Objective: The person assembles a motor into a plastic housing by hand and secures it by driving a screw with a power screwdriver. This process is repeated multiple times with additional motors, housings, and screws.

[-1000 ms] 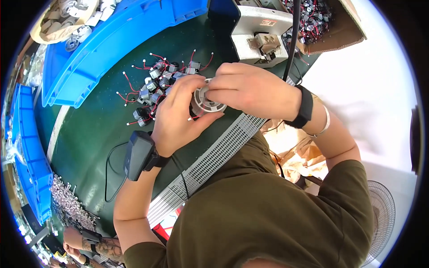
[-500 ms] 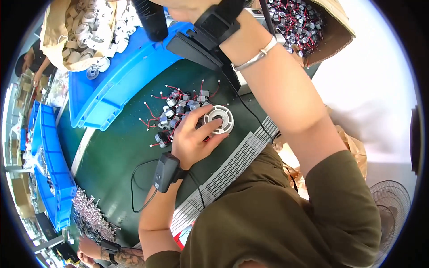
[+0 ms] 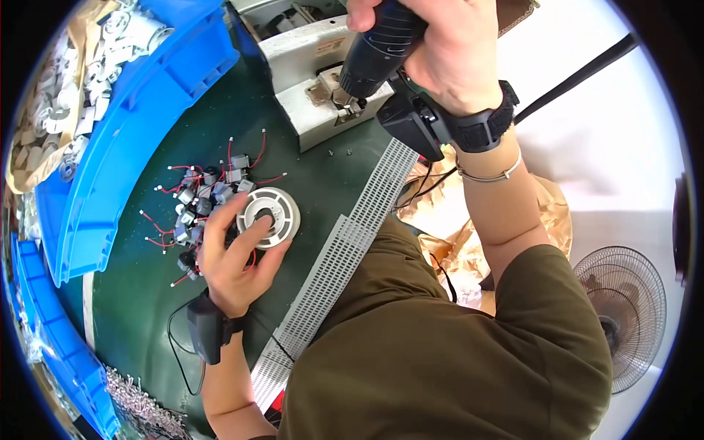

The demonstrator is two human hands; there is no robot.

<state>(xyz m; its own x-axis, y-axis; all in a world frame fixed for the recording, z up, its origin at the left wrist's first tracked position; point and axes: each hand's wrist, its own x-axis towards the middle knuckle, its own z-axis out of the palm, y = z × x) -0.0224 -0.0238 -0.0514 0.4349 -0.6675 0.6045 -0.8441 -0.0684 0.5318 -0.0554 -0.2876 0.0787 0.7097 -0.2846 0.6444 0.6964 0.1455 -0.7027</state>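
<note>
My left hand (image 3: 235,257) grips a white round plastic housing (image 3: 289,209) with a spoked rim, its fingers bent around it and one fingertip in the middle opening. Beside that hand lies a pile of small grey motors (image 3: 194,199) with red wires and white plugs. In my right hand (image 3: 462,55) is a black power screwdriver (image 3: 380,48), tilted with its nose pointing down. Its front end is right over the small metal fixture of a white metal box (image 3: 304,128), which looks like a screw feeder. Whether the bit touches the fixture I cannot tell.
Blue bins (image 3: 139,128) run along the left, the upper one holding white plastic parts (image 3: 99,66). Two tiny screws (image 3: 339,152) lie near the metal box. A white perforated strip (image 3: 334,257) edges the green table. Brown paper (image 3: 546,213) and a fan (image 3: 623,315) are at right.
The view has swung to the right. My right hand has brought the screwdriver from the far side over to the metal box. My left hand still holds the white housing beside the motors.
</note>
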